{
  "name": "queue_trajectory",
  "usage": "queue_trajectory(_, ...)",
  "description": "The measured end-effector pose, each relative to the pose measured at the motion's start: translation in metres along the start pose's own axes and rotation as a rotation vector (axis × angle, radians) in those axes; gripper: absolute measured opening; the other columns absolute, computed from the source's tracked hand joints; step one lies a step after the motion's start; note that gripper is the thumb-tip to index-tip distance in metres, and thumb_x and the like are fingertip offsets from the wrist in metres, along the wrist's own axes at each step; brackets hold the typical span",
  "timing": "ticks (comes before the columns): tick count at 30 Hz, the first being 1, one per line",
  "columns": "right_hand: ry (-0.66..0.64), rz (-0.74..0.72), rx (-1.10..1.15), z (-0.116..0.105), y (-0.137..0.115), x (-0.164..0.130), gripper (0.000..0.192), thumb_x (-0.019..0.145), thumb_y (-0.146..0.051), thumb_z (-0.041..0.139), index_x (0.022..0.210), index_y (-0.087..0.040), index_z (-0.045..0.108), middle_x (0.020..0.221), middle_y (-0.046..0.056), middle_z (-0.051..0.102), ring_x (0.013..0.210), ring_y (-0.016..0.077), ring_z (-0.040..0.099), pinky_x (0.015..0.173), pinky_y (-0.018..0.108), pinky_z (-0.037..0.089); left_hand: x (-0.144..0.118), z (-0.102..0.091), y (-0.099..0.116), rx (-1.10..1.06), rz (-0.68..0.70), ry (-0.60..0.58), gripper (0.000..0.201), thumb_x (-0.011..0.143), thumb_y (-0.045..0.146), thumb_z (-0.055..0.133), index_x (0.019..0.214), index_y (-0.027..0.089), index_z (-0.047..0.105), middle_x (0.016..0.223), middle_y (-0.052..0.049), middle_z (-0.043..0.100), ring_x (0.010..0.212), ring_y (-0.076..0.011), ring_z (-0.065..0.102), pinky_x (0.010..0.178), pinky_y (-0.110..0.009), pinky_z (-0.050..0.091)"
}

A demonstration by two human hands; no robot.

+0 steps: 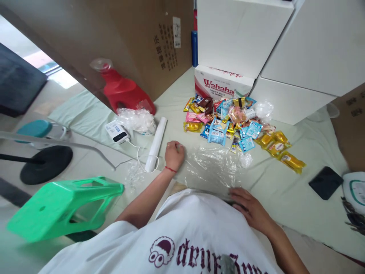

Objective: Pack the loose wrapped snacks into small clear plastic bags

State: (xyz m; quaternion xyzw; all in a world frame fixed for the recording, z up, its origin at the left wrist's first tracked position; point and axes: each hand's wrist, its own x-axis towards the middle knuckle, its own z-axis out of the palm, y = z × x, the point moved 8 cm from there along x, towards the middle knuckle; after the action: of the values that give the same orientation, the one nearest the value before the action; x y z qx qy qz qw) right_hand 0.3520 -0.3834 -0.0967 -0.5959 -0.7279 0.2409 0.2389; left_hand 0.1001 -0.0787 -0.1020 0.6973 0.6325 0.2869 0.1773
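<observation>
Open cloth (pixel 281 192) at right, snack heap (pixel 218 133) blocking ahead

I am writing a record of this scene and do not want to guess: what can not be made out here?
All in the head view:
Left hand: whether it grips anything; its curled shape hides the palm.
Right hand: its underside, covered by its own back.
Wahaha box: part of the lower front, behind snack packets.
Paper label: print too small.
White object: cut off by the right edge.
</observation>
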Motion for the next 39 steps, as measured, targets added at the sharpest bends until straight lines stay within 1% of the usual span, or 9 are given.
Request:
queue_trajectory(3,0.191,0.021,-0.041,-0.026,0.001,0.026,0.033,0.105,-0.027,0.051,0.133,-0.028,0.069,0.134,0.01,0.07,0.125,0.0254,0.065,0.106,0.048,0.056,-0.025,-0.02,0.037,-0.03,0.274,0.114,0.02,0.09,0.018,0.049,0.101,0.02,0.065,0.1,-0.01,0.066,0.1,-0.0249,0.062,0.09,-0.039,0.049)
queue_trajectory(7,0.162,-0.003,-0.122,-0.01,0.009,0.067,0.039,0.105,-0.028,0.048,0.141,-0.025,0.064,0.148,0.011,0.061,0.138,0.0277,0.055,0.116,0.053,0.048,-0.066,0.025,0.079,0.097,0.605,-0.279,0.025,0.095,0.021,0.047,0.104,0.021,0.071,0.108,-0.01,0.072,0.11,-0.0259,0.064,0.099,-0.044,0.047)
queue_trajectory(12,0.051,0.076,-0.149,0.018,0.032,0.048,0.047,0.105,-0.033,0.05,0.151,-0.026,0.055,0.16,0.01,0.049,0.148,0.0304,0.046,0.121,0.059,0.042,-0.053,0.068,0.067,0.26,0.563,-0.385,0.047,0.105,0.037,0.039,0.147,0.025,0.056,0.162,-0.013,0.047,0.151,-0.0312,0.04,0.122,-0.062,0.025)
queue_trajectory(16,0.111,0.17,-0.01,-0.015,0.049,0.037,0.037,0.106,-0.039,0.046,0.13,-0.026,0.071,0.14,0.01,0.067,0.13,0.0294,0.063,0.108,0.053,0.055,-0.04,0.083,0.066,0.249,0.6,-0.422,0.053,0.106,0.044,0.035,0.155,0.027,0.048,0.167,-0.012,0.039,0.154,-0.0305,0.037,0.125,-0.067,0.013)
queue_trajectory(21,0.295,0.174,-0.243,-0.078,0.051,0.144,0.033,0.105,-0.037,0.046,0.12,-0.025,0.073,0.117,0.011,0.074,0.111,0.0301,0.064,0.101,0.05,0.053,-0.042,0.087,0.069,0.267,0.642,-0.419,0.062,0.104,0.053,0.039,0.16,0.026,0.041,0.17,-0.014,0.032,0.157,-0.0315,0.03,0.126,-0.068,0.007)
queue_trajectory(25,0.09,0.229,-0.529,-0.062,0.053,0.251,0.051,0.092,-0.038,0.071,0.138,-0.018,0.064,0.134,0.019,0.062,0.124,0.038,0.051,0.102,0.052,0.046,-0.042,0.087,0.067,0.28,0.652,-0.424,0.064,0.104,0.055,0.037,0.161,0.025,0.039,0.169,-0.013,0.032,0.157,-0.0319,0.031,0.126,-0.069,0.008)
queue_trajectory(28,-0.033,0.302,-0.593,-0.046,0.065,0.282,0.054,0.085,-0.044,0.079,0.13,-0.016,0.068,0.133,0.02,0.059,0.124,0.0387,0.049,0.1,0.051,0.045,-0.042,0.086,0.066,0.277,0.65,-0.425,0.064,0.104,0.055,0.037,0.161,0.026,0.04,0.169,-0.013,0.033,0.157,-0.0322,0.032,0.126,-0.069,0.008)
queue_trajectory(36,0.281,0.196,-0.193,-0.137,0.056,0.205,0.057,0.089,-0.062,0.068,0.129,-0.021,0.064,0.12,0.012,0.066,0.11,0.0314,0.059,0.098,0.046,0.047,-0.034,0.089,0.066,0.239,0.63,-0.451,0.064,0.104,0.055,0.04,0.161,0.028,0.038,0.17,-0.013,0.031,0.157,-0.0331,0.03,0.125,-0.072,0.001)
queue_trajectory(39,0.203,0.096,-0.15,-0.123,0.018,0.176,0.055,0.089,-0.059,0.07,0.131,-0.024,0.062,0.118,0.011,0.067,0.108,0.0313,0.059,0.095,0.045,0.048,-0.027,0.092,0.067,0.23,0.622,-0.458,0.062,0.104,0.053,0.041,0.161,0.028,0.04,0.169,-0.013,0.033,0.157,-0.0346,0.03,0.124,-0.074,0.003)
